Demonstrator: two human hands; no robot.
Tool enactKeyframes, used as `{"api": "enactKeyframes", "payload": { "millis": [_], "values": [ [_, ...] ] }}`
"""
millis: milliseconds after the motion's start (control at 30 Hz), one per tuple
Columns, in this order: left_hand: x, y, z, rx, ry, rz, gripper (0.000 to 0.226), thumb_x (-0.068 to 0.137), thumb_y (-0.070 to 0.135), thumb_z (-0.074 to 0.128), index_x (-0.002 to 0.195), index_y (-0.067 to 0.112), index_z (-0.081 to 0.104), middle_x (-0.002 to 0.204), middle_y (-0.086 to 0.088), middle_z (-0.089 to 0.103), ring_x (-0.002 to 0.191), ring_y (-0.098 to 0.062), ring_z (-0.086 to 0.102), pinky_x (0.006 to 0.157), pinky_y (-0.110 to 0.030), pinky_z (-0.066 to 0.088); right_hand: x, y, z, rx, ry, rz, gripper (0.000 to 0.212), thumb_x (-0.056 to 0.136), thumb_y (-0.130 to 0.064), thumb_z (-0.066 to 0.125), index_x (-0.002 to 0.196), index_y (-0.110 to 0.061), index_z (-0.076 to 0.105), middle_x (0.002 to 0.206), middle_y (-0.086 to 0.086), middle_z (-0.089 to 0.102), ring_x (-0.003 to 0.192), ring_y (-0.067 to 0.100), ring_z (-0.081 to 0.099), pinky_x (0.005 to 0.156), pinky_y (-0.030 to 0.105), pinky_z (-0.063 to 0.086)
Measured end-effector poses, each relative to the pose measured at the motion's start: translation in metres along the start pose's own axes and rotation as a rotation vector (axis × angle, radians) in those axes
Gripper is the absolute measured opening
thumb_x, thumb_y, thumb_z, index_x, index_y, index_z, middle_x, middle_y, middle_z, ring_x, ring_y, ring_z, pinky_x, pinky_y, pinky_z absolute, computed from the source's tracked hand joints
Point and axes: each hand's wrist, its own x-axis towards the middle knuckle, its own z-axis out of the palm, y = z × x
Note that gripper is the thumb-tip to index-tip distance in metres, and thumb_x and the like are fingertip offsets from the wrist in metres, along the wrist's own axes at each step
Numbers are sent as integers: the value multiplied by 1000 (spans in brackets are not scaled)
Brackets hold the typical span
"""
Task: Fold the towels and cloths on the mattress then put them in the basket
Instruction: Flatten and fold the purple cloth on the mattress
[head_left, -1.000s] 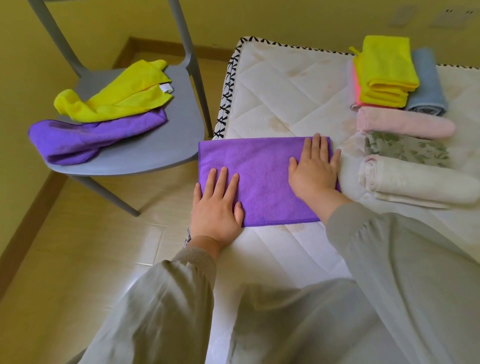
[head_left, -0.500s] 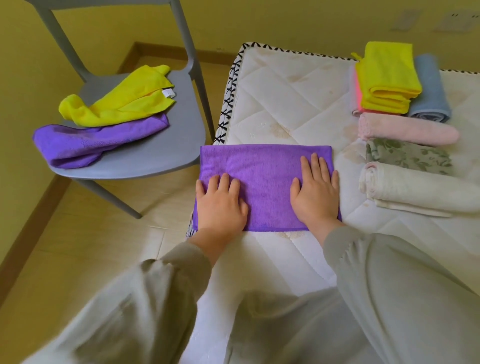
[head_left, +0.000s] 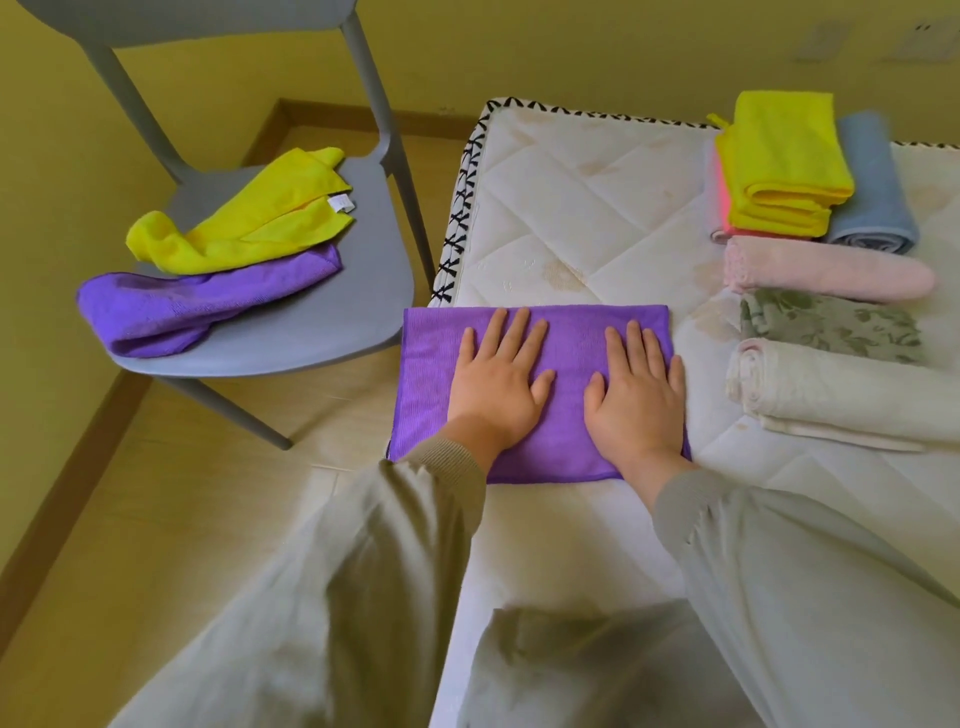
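Head view: both hands (head_left: 496, 389) (head_left: 636, 397) press flat on purple cloth (head_left: 569, 332)

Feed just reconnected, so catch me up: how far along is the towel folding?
Done: lined up folded on the mattress are the yellow stack, blue towel, pink towel, floral cloth and cream towel. In hand: left hand and right hand press flat on the part-folded purple cloth. Left: the loose yellow cloth and crumpled purple towel on the chair, then basketing; no basket is in view.
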Motion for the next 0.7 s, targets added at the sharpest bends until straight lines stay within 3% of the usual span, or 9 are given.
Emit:
{"api": "enactKeyframes", "payload": {
  "millis": [167,300,467,533,633,700],
  "values": [
    [-8,-32,-1,22,20,-150,78,89,58,2,153,15,6,161,0,2,148,-19,-3,118,-45,-2,2,3,1,-33,-28,-30,59,94,-37,31,150,-19,24,158,6,21,146,24,16,118,46,13],
    [-12,-41,-4,-20,37,-222,72,97,55,16,153,13,3,161,-1,0,148,-18,-5,119,-45,1,0,3,0,-39,-46,-33,59,95,-38,30,151,-20,23,158,5,20,146,24,16,118,46,13],
    [-20,-45,-12,-67,-12,-503,71,98,53,15,153,12,-3,161,-4,-7,147,-23,-11,117,-54,-2,1,3,-2,-32,-41,-29,59,95,-36,31,150,-19,25,158,6,21,146,24,17,118,46,14],
    [-24,-34,-15,-6,6,-441,72,97,53,16,152,12,-3,160,-5,-10,147,-25,-14,115,-54,-6,2,2,-2,-28,-40,-29,59,94,-36,32,150,-19,25,158,6,21,145,24,17,118,46,14],
    [-44,-11,-6,41,60,-193,73,92,57,7,153,19,3,161,-2,-4,147,-24,-11,116,-50,-6,2,2,-1,-28,-33,-24,59,94,-36,32,150,-19,25,157,6,22,145,24,18,117,46,14],
    [-55,-3,4,16,62,-169,71,89,55,5,153,24,8,161,-1,2,148,-23,-6,117,-47,-2,2,1,-1,-32,-34,-27,59,94,-37,30,150,-19,25,158,6,21,145,24,18,117,46,14]
  ]
}}
